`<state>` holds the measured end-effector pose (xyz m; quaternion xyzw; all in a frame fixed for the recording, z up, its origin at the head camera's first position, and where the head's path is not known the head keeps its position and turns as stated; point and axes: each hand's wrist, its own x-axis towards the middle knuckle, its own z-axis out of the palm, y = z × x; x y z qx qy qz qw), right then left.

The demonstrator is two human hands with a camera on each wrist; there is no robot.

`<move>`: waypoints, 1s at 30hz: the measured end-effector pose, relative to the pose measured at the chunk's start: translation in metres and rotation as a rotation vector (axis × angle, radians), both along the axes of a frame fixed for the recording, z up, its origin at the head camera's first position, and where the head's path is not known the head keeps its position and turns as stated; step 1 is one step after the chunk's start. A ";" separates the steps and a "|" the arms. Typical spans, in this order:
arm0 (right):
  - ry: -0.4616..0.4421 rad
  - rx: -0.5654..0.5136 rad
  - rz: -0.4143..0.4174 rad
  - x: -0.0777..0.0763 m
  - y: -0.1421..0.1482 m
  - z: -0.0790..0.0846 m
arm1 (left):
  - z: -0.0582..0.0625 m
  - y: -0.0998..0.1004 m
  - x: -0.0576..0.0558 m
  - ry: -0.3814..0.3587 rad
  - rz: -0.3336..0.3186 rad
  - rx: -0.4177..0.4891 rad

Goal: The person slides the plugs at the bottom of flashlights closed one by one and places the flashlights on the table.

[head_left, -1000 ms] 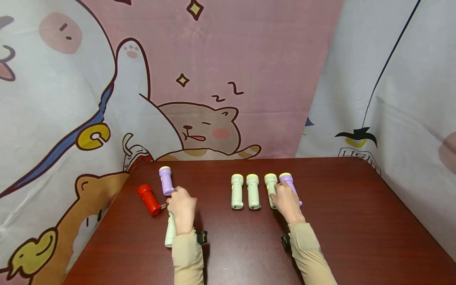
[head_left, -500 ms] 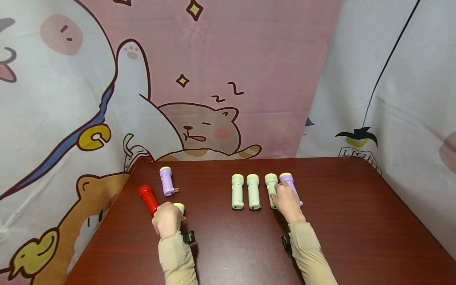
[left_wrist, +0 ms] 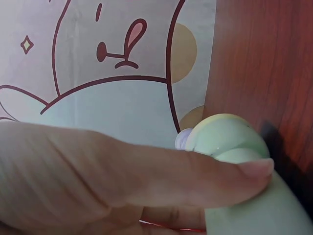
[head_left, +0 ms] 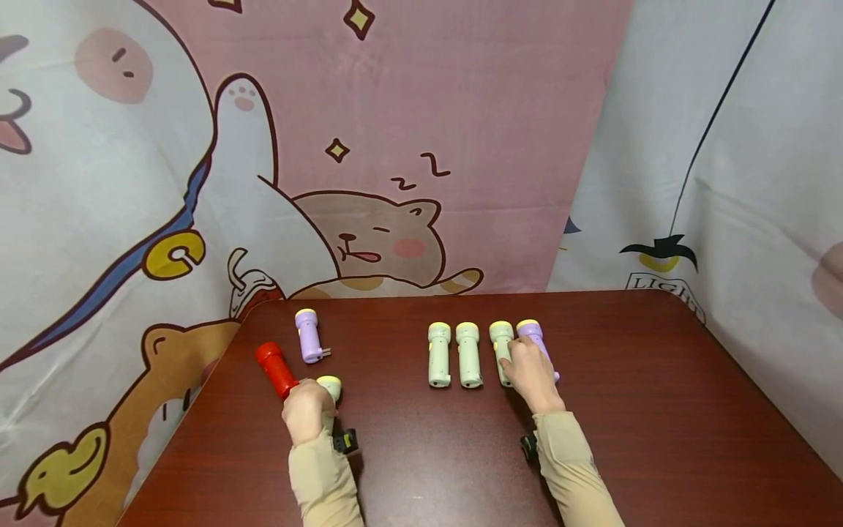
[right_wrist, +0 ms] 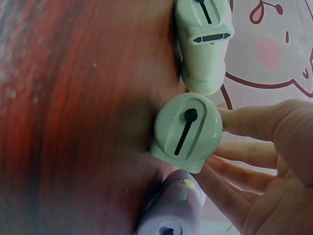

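Backdrop: printed cloth (head_left: pixel 500 146), pink, white and grey, with cartoon animals. Surface: dark red-brown wood-grain table (head_left: pixel 421 468).

Left hand (head_left: pixel 308 412): holds one pale green, cylindrical flashlight (head_left: pixel 329 386) with a yellow rim, thumb laid across its body; whether this piece touches the table cannot be told. Just beyond the hand, to its left: one glossy red flashlight (head_left: pixel 274 368), lying slantwise. Farther back: one lilac flashlight (head_left: pixel 307 335), yellow-rimmed, metal prongs (head_left: pixel 326 353) out at its base.

Right hand (head_left: pixel 532 377): pinches a second pale green flashlight (head_left: pixel 500 335), lying on the table, between thumb and fingers. Just to its right: a second lilac flashlight (head_left: pixel 530 331), partly hidden by the hand. To its left, side by side: two further pale green flashlights (head_left: pixel 438 355), heads toward the backdrop.
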<state>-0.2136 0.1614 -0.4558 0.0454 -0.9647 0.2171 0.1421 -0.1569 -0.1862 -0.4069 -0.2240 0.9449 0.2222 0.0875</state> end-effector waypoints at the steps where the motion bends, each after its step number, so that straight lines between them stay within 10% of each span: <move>1: -0.001 -0.001 0.000 0.000 0.000 0.000 | 0.000 0.000 0.000 0.007 -0.004 -0.002; 30: -0.004 0.018 0.001 0.001 -0.001 0.002 | 0.003 -0.004 -0.011 -0.004 -0.081 0.065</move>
